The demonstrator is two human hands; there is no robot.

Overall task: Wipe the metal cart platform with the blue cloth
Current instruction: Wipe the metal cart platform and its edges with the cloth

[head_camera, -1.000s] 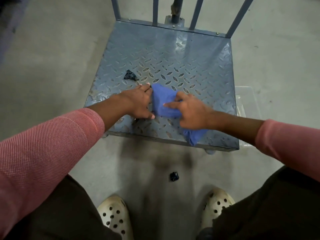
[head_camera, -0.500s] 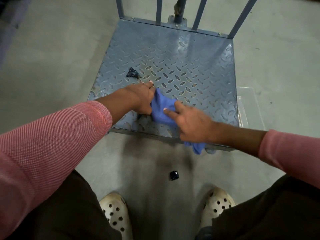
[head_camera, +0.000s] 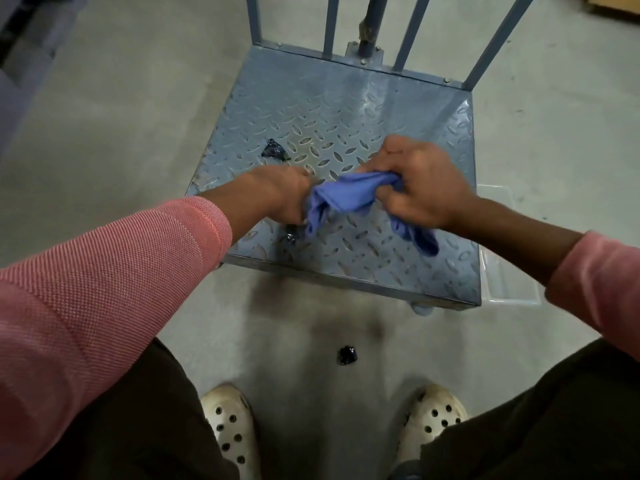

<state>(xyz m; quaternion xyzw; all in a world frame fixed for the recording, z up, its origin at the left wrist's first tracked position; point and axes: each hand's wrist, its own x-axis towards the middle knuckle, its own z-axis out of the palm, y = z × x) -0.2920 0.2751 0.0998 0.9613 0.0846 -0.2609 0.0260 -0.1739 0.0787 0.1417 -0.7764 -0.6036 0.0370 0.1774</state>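
Observation:
The blue cloth (head_camera: 343, 195) hangs bunched between both hands, just above the near half of the grey-blue tread-plate cart platform (head_camera: 346, 109). My left hand (head_camera: 277, 192) grips the cloth's left end. My right hand (head_camera: 420, 181) is closed around the right end, and a tail of cloth droops below it toward the platform's front right. A small dark crumpled scrap (head_camera: 274, 150) lies on the platform behind my left hand. Another dark bit (head_camera: 290, 237) sits on the plate under the cloth.
Upright rails (head_camera: 412, 32) stand along the platform's far edge. A clear plastic bin (head_camera: 509, 271) sits on the floor at the cart's right side. A dark scrap (head_camera: 347, 355) lies on the concrete floor between the cart and my white perforated shoes (head_camera: 232, 431).
Both hands lifted the cloth off the platform and bunched it. My right hand moved up and to the right, closing around the cloth's end; the left stayed near the front left.

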